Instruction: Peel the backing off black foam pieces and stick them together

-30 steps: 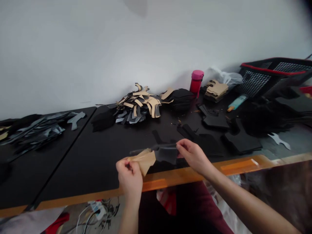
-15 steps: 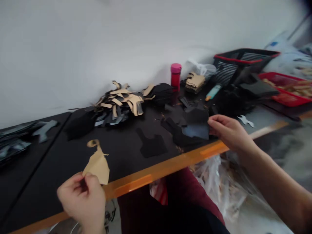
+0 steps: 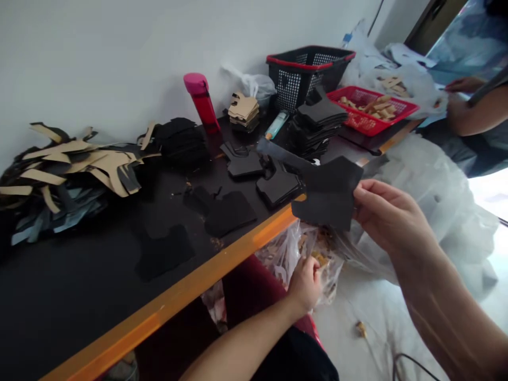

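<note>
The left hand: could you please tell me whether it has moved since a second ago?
Yes. The left hand has dropped from above the table's orange edge to below it, at the clear plastic bag.

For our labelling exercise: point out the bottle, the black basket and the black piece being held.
bottle (image 3: 204,108), head view, middle of its body.
black basket (image 3: 294,87), head view, mesh front wall.
black piece (image 3: 327,196), head view, centre of the sheet.

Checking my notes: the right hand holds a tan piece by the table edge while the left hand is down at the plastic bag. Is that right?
Not quite. The piece in the right hand is black, not tan, as the head view shows. The rest holds: it is by the table edge, and the left hand is down at the plastic bag.
</note>
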`<state>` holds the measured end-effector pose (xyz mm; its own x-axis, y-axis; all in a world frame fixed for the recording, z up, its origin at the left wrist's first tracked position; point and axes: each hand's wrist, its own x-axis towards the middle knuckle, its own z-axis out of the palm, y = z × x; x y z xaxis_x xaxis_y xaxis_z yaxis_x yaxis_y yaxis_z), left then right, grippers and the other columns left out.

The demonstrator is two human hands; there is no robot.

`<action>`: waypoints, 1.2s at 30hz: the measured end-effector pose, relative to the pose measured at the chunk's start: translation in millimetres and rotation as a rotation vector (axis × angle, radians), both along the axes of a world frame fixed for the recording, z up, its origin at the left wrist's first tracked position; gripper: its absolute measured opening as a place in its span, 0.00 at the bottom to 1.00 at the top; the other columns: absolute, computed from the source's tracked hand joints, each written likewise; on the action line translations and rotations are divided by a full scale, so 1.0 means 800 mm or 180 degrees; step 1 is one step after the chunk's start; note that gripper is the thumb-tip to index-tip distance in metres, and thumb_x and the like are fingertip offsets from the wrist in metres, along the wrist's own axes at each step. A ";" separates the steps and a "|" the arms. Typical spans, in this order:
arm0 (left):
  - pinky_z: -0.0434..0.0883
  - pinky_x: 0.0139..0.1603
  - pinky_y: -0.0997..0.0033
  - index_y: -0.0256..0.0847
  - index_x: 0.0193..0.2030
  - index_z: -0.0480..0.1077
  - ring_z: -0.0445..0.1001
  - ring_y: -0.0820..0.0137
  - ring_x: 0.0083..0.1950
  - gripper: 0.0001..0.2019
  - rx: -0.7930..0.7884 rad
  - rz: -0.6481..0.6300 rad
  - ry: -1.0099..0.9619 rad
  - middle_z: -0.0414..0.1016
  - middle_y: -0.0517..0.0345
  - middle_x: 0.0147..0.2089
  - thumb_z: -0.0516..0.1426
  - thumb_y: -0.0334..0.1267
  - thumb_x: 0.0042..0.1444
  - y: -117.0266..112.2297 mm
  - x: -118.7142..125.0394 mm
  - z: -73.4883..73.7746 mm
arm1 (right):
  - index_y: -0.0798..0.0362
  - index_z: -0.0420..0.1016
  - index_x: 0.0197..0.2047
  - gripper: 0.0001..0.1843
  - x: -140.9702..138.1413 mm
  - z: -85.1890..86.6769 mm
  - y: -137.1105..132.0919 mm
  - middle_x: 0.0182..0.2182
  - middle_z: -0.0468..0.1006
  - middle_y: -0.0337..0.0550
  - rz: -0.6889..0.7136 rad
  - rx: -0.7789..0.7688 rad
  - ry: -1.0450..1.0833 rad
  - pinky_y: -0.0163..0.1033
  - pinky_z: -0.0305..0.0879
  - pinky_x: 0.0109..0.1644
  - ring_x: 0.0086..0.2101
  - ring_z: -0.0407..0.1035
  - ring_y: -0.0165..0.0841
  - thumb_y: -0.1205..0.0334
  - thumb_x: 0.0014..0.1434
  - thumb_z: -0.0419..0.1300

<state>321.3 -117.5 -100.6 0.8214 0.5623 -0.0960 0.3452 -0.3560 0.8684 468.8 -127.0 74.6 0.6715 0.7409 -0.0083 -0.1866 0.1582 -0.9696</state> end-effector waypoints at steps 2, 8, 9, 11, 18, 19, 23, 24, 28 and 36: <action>0.68 0.46 0.65 0.36 0.41 0.64 0.68 0.68 0.43 0.07 -0.0209 0.0200 0.0291 0.68 0.52 0.41 0.51 0.26 0.55 -0.006 0.038 -0.027 | 0.55 0.71 0.30 0.10 0.013 -0.010 -0.013 0.26 0.70 0.39 -0.0120 -0.0155 0.0094 0.29 0.65 0.27 0.25 0.67 0.24 0.59 0.49 0.66; 0.67 0.47 0.58 0.37 0.52 0.62 0.68 0.65 0.46 0.14 -0.0649 0.0604 0.0767 0.66 0.51 0.49 0.52 0.36 0.60 0.005 0.076 -0.070 | 0.55 0.72 0.31 0.13 0.035 -0.029 -0.032 0.25 0.70 0.39 -0.0179 -0.0522 0.0301 0.28 0.65 0.28 0.25 0.66 0.24 0.57 0.46 0.68; 0.67 0.47 0.57 0.37 0.52 0.62 0.68 0.65 0.46 0.14 -0.0694 0.0636 0.0792 0.66 0.50 0.49 0.53 0.35 0.59 0.009 0.073 -0.072 | 0.55 0.72 0.31 0.13 0.037 -0.032 -0.032 0.25 0.70 0.39 -0.0162 -0.0558 0.0318 0.28 0.64 0.27 0.24 0.65 0.23 0.56 0.46 0.67; 0.65 0.49 0.57 0.36 0.50 0.63 0.67 0.64 0.47 0.15 -0.0753 0.0661 0.0765 0.65 0.50 0.48 0.55 0.32 0.56 0.016 0.062 -0.068 | 0.54 0.71 0.32 0.13 0.038 -0.039 -0.031 0.23 0.69 0.38 -0.0097 -0.0585 0.0319 0.27 0.62 0.25 0.22 0.64 0.23 0.56 0.48 0.67; 0.66 0.44 0.69 0.41 0.43 0.63 0.66 0.68 0.44 0.07 -0.0894 0.0732 -0.0173 0.66 0.52 0.44 0.49 0.38 0.60 0.039 -0.037 0.079 | 0.52 0.70 0.37 0.04 -0.003 -0.053 -0.016 0.38 0.72 0.42 -0.0012 -0.0298 -0.2164 0.30 0.68 0.40 0.37 0.69 0.27 0.66 0.56 0.59; 0.65 0.46 0.68 0.41 0.47 0.62 0.66 0.67 0.45 0.10 -0.1246 0.0970 -0.0706 0.65 0.51 0.45 0.48 0.42 0.62 0.045 -0.054 0.108 | 0.53 0.70 0.38 0.06 -0.017 -0.053 -0.011 0.40 0.72 0.43 0.0023 -0.0096 -0.2821 0.31 0.68 0.43 0.39 0.69 0.28 0.70 0.55 0.59; 0.64 0.52 0.67 0.43 0.54 0.57 0.67 0.66 0.50 0.21 -0.1722 0.1577 -0.1945 0.66 0.52 0.49 0.54 0.49 0.57 0.070 -0.105 0.180 | 0.58 0.69 0.45 0.14 -0.084 -0.059 0.015 0.44 0.71 0.50 0.0533 0.0799 -0.4351 0.40 0.68 0.52 0.49 0.66 0.36 0.76 0.54 0.57; 0.65 0.52 0.68 0.44 0.54 0.56 0.67 0.67 0.50 0.21 -0.1742 0.1828 -0.1936 0.67 0.53 0.49 0.56 0.47 0.57 0.075 -0.114 0.184 | 0.58 0.69 0.46 0.14 -0.101 -0.061 0.022 0.44 0.71 0.50 0.0712 0.0946 -0.4481 0.43 0.68 0.53 0.51 0.64 0.38 0.76 0.55 0.56; 0.66 0.53 0.68 0.46 0.52 0.58 0.71 0.69 0.48 0.19 -0.1845 0.2779 -0.1743 0.71 0.57 0.47 0.57 0.42 0.56 0.086 -0.160 0.165 | 0.54 0.70 0.45 0.13 -0.154 -0.061 0.045 0.46 0.67 0.50 0.1255 0.0923 -0.4501 0.47 0.67 0.54 0.54 0.59 0.41 0.73 0.56 0.55; 0.68 0.46 0.71 0.47 0.55 0.56 0.72 0.71 0.44 0.20 -0.1946 0.2990 -0.1948 0.71 0.56 0.47 0.56 0.43 0.58 0.090 -0.270 0.148 | 0.48 0.60 0.49 0.14 -0.215 -0.078 0.090 0.42 0.67 0.45 0.1865 -0.0177 -0.1937 0.37 0.69 0.44 0.42 0.68 0.31 0.59 0.60 0.55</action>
<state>105.5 -45.2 17.9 0.1353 0.9468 -0.2919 -0.2667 0.3185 0.9096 296.6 -55.1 12.2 0.0783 0.9799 0.1835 0.3334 0.1477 -0.9311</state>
